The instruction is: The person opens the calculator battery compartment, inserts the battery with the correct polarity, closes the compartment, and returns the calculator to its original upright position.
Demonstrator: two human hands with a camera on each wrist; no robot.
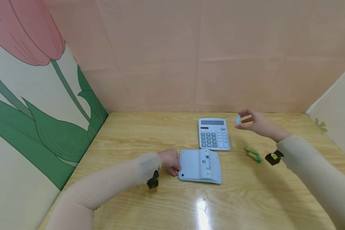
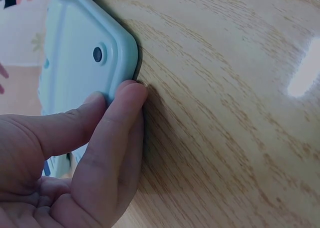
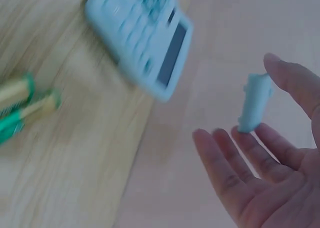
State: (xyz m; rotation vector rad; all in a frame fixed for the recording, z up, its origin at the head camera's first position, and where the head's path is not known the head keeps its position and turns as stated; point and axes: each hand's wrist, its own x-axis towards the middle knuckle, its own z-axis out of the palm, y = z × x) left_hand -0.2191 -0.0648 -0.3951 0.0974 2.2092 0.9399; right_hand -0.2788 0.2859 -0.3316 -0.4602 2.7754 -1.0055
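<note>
A light blue calculator [image 1: 191, 164] lies face down on the table, its battery compartment [image 1: 208, 162] uncovered. My left hand [image 1: 170, 160] pinches its left edge; in the left wrist view the thumb and fingers [image 2: 125, 100] grip the rim near a round black foot [image 2: 97, 54]. Above the table, to the right of a second calculator, my right hand [image 1: 254, 123] holds a small light blue battery cover [image 3: 255, 103] between thumb and fingertips. Two green-and-gold batteries [image 1: 253, 154] lie side by side on the table, below and to the right of that hand.
The second calculator [image 1: 214, 134] lies face up just behind the face-down one, its keys and display showing. The wooden table [image 1: 132, 134] meets a pink-beige backdrop [image 1: 161, 64] at its far edge. A tulip-printed panel [image 1: 46, 95] stands along the left side.
</note>
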